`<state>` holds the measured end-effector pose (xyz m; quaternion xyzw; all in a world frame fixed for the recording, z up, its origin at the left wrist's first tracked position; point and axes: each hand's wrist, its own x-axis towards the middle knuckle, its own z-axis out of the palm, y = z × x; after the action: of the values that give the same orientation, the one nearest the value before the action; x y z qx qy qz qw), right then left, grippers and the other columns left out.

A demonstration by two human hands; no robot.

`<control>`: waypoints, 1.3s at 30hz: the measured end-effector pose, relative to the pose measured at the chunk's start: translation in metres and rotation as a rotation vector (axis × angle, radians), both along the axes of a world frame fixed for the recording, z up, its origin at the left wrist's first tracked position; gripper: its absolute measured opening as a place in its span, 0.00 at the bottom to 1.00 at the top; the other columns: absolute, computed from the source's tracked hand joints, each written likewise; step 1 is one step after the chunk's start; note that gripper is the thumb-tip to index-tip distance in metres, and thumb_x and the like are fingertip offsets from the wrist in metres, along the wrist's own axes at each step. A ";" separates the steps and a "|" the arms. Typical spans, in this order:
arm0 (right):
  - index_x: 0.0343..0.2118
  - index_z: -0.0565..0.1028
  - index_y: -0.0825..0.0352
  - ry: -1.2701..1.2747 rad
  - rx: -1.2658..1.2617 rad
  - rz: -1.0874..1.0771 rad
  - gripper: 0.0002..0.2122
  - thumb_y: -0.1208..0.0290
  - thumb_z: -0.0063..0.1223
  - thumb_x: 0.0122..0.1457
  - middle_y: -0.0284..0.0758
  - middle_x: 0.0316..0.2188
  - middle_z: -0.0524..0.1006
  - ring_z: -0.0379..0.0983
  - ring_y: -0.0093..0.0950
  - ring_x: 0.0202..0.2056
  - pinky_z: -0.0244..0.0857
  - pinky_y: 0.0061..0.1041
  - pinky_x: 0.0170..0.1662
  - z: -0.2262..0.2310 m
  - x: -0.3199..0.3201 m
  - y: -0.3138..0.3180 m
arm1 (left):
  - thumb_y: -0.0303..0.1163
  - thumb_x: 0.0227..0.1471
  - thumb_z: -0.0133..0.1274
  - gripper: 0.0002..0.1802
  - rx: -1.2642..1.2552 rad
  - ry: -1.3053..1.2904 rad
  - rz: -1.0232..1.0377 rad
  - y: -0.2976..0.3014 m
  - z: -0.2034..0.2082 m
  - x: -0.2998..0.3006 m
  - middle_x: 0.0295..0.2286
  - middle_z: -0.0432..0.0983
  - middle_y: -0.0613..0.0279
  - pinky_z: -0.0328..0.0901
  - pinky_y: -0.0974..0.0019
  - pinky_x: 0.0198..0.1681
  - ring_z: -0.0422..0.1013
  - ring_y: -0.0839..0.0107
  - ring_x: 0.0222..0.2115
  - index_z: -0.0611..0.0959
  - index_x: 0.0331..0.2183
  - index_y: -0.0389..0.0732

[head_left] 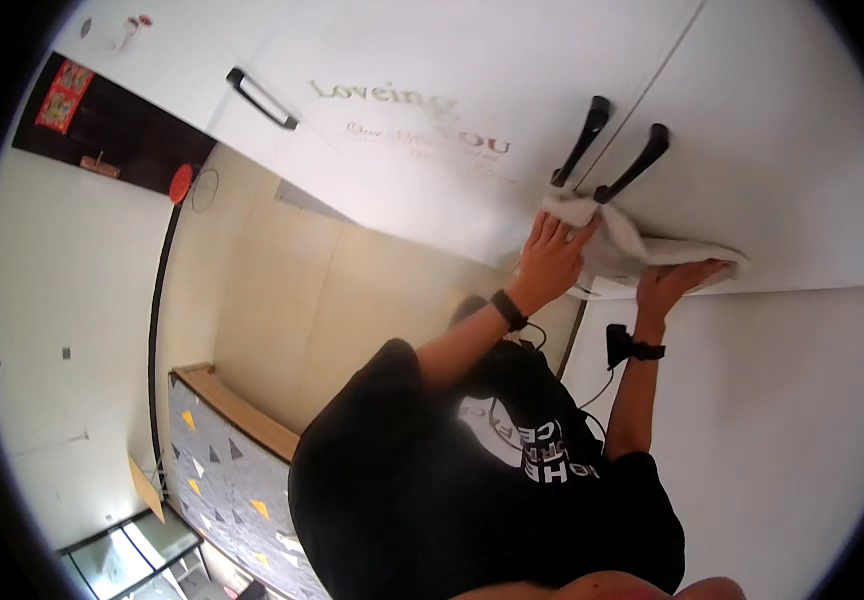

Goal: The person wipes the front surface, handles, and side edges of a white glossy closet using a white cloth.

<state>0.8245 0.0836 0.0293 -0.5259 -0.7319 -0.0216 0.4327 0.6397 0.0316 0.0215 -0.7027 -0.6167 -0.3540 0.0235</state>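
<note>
left hand (552,262) spread, right hand (664,290) flat, both press cloth (620,238) near black handles (636,162) — wiping seems underway, remainder unclear.

Shirt (392,490): loose, black
Print (497,425): white rounded patch, bold white lettering on the chest
Sleeves (400,372): short, plain black
Left wristband (509,311): black, broad
Right wristband (646,351): black strap
Box (616,345): small, black, angular, beside the right wristband
Cables (606,388): thin, dark; one trails from the box, one curves near the left wristband
Left hand (552,262), right hand (664,288): bare
</note>
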 end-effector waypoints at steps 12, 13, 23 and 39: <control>0.57 0.40 0.71 -0.138 0.115 0.030 0.33 0.69 0.43 0.52 0.58 0.57 0.36 0.30 0.57 0.57 0.29 0.51 0.56 -0.045 -0.003 -0.004 | 0.25 0.35 0.47 0.32 -0.077 -0.086 0.133 -0.016 -0.037 -0.010 0.46 0.58 0.45 0.45 0.50 0.55 0.51 0.47 0.51 0.65 0.48 0.37; 0.56 0.44 0.72 -0.155 0.041 0.037 0.31 0.69 0.42 0.51 0.60 0.56 0.40 0.32 0.58 0.57 0.30 0.52 0.56 -0.053 -0.005 -0.008 | 0.25 0.35 0.47 0.33 -0.106 -0.044 0.129 -0.018 -0.049 -0.015 0.47 0.58 0.44 0.45 0.51 0.55 0.51 0.47 0.51 0.64 0.49 0.36; 0.55 0.50 0.73 -0.162 -0.152 0.178 0.26 0.70 0.41 0.54 0.62 0.54 0.45 0.39 0.58 0.56 0.36 0.50 0.56 -0.055 -0.030 -0.037 | 0.24 0.37 0.45 0.37 -0.193 -0.135 0.215 -0.037 -0.045 -0.047 0.49 0.52 0.37 0.44 0.50 0.56 0.48 0.42 0.52 0.57 0.53 0.38; 0.53 0.57 0.68 -0.351 -0.091 0.482 0.26 0.75 0.41 0.47 0.50 0.52 0.57 0.55 0.47 0.50 0.47 0.46 0.52 -0.011 -0.110 -0.055 | 0.23 0.37 0.47 0.34 0.103 -0.277 0.312 -0.048 0.011 -0.124 0.52 0.32 0.24 0.38 0.44 0.55 0.32 0.32 0.54 0.57 0.49 0.29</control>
<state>0.7141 0.0290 0.0181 -0.3439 -0.8996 0.0240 0.2681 0.5157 -0.0160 0.0329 -0.5412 -0.6963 -0.4706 0.0289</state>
